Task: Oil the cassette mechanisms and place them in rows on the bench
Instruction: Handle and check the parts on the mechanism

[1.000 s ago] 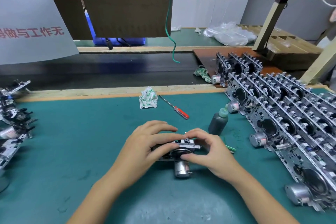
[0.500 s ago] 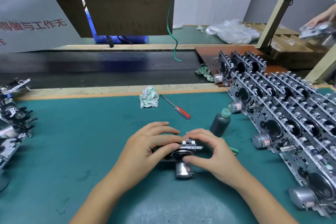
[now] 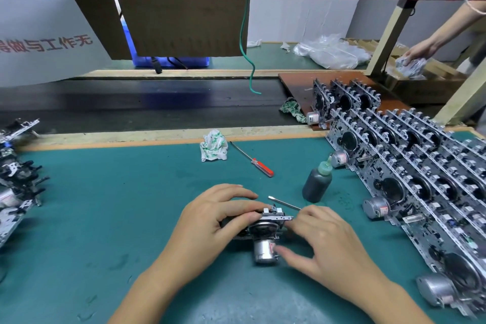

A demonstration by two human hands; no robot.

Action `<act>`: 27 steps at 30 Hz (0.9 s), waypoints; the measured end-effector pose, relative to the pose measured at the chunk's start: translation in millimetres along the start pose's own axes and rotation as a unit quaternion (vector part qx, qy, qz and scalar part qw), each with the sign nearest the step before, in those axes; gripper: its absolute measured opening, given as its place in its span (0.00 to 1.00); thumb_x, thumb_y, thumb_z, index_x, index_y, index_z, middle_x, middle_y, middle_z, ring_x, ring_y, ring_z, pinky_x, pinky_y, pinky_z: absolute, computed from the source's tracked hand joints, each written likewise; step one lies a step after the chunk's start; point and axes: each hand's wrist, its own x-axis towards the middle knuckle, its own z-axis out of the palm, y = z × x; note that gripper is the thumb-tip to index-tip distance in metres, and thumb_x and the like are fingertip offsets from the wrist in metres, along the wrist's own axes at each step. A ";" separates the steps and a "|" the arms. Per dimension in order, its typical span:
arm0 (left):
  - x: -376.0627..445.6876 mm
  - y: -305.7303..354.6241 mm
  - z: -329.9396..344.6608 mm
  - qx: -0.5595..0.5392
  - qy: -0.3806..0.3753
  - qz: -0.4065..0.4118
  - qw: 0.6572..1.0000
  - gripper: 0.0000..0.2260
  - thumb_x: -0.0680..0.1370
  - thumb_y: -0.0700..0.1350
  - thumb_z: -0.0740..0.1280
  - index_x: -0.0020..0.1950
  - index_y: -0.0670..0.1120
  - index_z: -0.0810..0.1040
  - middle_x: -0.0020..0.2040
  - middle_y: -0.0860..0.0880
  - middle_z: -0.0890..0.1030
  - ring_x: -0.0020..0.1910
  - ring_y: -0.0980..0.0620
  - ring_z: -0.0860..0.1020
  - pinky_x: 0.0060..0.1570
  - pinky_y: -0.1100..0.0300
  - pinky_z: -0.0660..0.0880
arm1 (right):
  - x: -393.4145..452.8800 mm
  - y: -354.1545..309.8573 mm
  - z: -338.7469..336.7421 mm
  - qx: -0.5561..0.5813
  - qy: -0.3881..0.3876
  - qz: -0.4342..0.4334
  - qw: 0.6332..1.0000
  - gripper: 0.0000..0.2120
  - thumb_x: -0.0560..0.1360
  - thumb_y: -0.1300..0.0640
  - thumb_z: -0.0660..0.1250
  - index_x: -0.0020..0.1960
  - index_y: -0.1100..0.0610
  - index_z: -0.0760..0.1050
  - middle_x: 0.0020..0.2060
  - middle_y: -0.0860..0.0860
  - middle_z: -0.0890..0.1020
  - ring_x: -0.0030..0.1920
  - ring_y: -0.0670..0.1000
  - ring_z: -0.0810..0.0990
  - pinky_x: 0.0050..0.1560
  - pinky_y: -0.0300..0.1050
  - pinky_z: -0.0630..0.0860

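Note:
One cassette mechanism with a silver motor sits on the green bench mat, front centre. My left hand grips its left side, fingers over the top. My right hand curves round its right side, with the thumb on the motor and the index finger at the end of the frame. A thin metal tool shaft lies just behind the hands, its handle hidden by my right hand. A dark oil bottle with a green cap stands to the right. Rows of mechanisms fill the right side.
A red-handled screwdriver and a crumpled cloth lie behind the hands. More mechanisms are piled at the left edge. A dark conveyor belt runs behind the bench. Another person's hand reaches in at the far right.
My right hand has slid right and back off the top of the mechanism, uncovering the tool shaft. The left hand and the mechanism stay put. Another person's hand has come further in.

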 end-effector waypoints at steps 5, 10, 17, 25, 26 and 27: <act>-0.9 2.0 -1.0 0.000 -0.005 0.001 1.000 0.12 0.75 0.62 0.58 0.57 0.71 0.72 0.57 0.67 0.75 0.59 0.66 0.72 0.57 0.71 0.66 | 5.2 3.2 -7.5 0.085 -0.027 0.061 0.994 0.21 0.70 0.36 0.61 0.54 0.48 0.80 0.42 0.39 0.79 0.47 0.42 0.74 0.50 0.37 0.69; -1.0 2.8 -1.4 -0.003 -0.008 0.002 1.000 0.14 0.75 0.60 0.59 0.60 0.68 0.72 0.57 0.67 0.75 0.57 0.66 0.73 0.55 0.74 0.65 | 24.9 -7.9 -0.1 0.351 -0.050 0.138 0.925 0.18 0.65 0.48 0.74 0.53 0.37 0.75 0.49 0.36 0.79 0.55 0.43 0.75 0.57 0.35 0.68; -1.5 1.3 -1.3 0.008 -0.015 -0.007 1.000 0.12 0.75 0.63 0.57 0.56 0.73 0.70 0.58 0.68 0.74 0.58 0.65 0.72 0.55 0.67 0.67 | 30.9 -6.3 5.2 0.443 -0.057 0.157 0.881 0.14 0.64 0.56 0.77 0.46 0.46 0.80 0.43 0.43 0.81 0.49 0.47 0.78 0.54 0.44 0.73; -0.1 -1.4 -0.5 -0.008 -0.015 0.000 1.000 0.11 0.76 0.61 0.58 0.56 0.70 0.73 0.54 0.66 0.78 0.57 0.62 0.74 0.55 0.64 0.69 | 30.3 -3.6 0.5 0.422 -0.090 0.131 0.893 0.14 0.67 0.56 0.76 0.51 0.49 0.78 0.49 0.41 0.79 0.55 0.45 0.77 0.58 0.38 0.69; -0.1 -0.9 -0.4 -0.005 -0.014 0.000 1.000 0.11 0.76 0.61 0.58 0.56 0.70 0.72 0.54 0.66 0.77 0.57 0.62 0.74 0.55 0.64 0.69 | 28.7 -2.3 -1.7 0.392 -0.098 0.129 0.905 0.15 0.68 0.51 0.75 0.53 0.48 0.78 0.51 0.40 0.78 0.57 0.44 0.75 0.60 0.37 0.68; 0.3 -0.6 -0.4 -0.003 -0.015 0.001 1.000 0.11 0.76 0.61 0.58 0.56 0.70 0.72 0.55 0.67 0.77 0.57 0.63 0.74 0.55 0.64 0.69 | 26.0 -1.2 -3.2 0.337 -0.093 0.130 0.928 0.17 0.68 0.44 0.72 0.54 0.46 0.77 0.51 0.38 0.78 0.58 0.41 0.74 0.60 0.36 0.67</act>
